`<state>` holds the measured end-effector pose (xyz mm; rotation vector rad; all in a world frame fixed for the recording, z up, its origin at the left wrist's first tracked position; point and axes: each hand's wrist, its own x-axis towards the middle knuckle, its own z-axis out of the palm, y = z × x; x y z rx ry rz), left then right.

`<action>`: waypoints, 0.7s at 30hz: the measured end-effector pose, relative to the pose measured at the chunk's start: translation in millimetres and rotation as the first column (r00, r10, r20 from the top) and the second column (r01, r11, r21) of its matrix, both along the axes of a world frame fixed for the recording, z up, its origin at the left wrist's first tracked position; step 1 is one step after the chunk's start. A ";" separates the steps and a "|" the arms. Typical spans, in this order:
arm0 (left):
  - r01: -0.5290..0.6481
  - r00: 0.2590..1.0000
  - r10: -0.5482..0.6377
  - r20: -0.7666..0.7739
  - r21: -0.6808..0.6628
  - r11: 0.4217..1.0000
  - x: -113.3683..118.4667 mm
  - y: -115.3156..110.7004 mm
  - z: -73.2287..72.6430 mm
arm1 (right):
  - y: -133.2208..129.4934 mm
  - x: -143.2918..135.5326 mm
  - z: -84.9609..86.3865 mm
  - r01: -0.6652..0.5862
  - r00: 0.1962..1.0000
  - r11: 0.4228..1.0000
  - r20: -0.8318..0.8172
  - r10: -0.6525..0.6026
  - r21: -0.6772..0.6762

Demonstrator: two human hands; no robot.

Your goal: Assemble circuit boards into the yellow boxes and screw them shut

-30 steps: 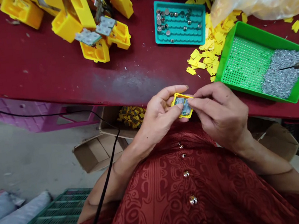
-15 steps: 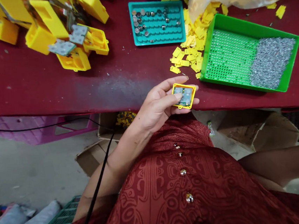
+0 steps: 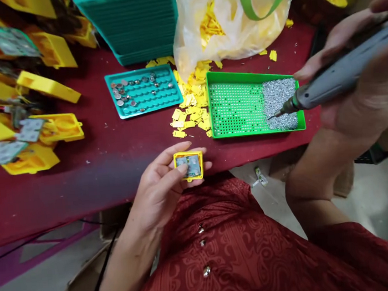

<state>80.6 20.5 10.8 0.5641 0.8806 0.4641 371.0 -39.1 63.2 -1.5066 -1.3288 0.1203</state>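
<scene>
My left hand holds a small square yellow plastic case near the table's front edge, its thumb pressed on the grey-green circuit board inside. At the right, my right hand grips a grey electric screwdriver, blurred and close to the camera. The screwdriver's thin tip points down left, over a heap of small silvery screws. These screws fill the right end of a green perforated tray; more stand in rows in its holes.
Loose yellow plastic pieces lie left of the green tray. Behind stand a teal tray with round metal parts, a stack of teal trays and a plastic bag. Yellow housings with boards crowd the left.
My right hand has come into view with the screwdriver, its tip over the screws. My left hand still holds the yellow case. The view has swung up and to the right.
</scene>
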 end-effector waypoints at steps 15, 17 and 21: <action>0.019 0.997 -0.016 -0.072 0.037 0.999 12.1 2.7 -0.6 | 33.0 -52.2 -73.7 0.320 0.947 0.920 -0.118 -0.300 0.227; 0.024 0.997 -0.020 -0.078 0.053 0.998 11.6 3.2 -0.6 | 33.3 -50.9 -74.9 0.298 0.954 0.923 -0.118 -0.277 0.244; 0.020 0.997 -0.015 -0.079 0.064 0.998 11.6 3.5 -1.5 | 32.8 -51.1 -74.3 0.338 0.941 0.917 -0.047 -0.336 0.213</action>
